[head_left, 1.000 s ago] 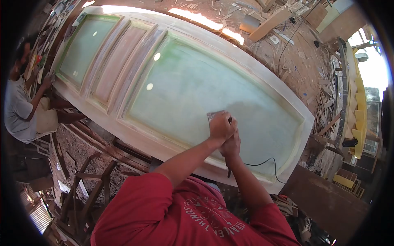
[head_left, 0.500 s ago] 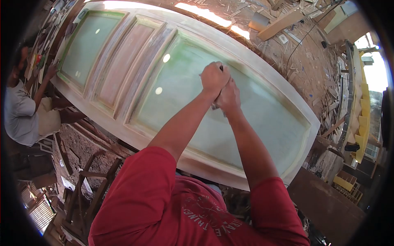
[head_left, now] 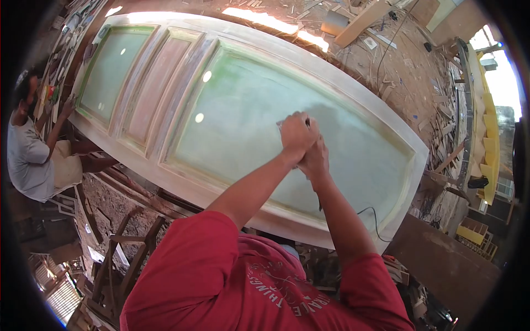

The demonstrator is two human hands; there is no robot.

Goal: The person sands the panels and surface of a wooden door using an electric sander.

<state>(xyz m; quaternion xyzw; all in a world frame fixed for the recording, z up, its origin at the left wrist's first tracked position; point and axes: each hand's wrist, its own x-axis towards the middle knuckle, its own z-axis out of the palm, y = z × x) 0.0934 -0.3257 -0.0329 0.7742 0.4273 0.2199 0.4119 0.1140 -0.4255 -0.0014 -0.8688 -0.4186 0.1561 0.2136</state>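
My left hand (head_left: 298,132) and my right hand (head_left: 316,159) are closed together, one over the other, on a palm sander (head_left: 280,126) that they almost wholly cover. Only a pale corner of it peeks out beside the left fingers. It rests on the large pale green panel (head_left: 243,121) of a wooden door (head_left: 381,102) lying flat in front of me. A thin black cord (head_left: 376,220) shows beyond my right forearm and curves over the door's near edge.
At far left another person (head_left: 36,149) sits by the door's end, a hand near its edge. Wood scraps (head_left: 386,71) litter the ground beyond. A brown board (head_left: 441,265) lies at lower right, and wooden frames (head_left: 130,240) stand at lower left.
Both hands have moved down and slightly right over the green panel, still together. The cord now shows near my right forearm. The view has shifted slightly.
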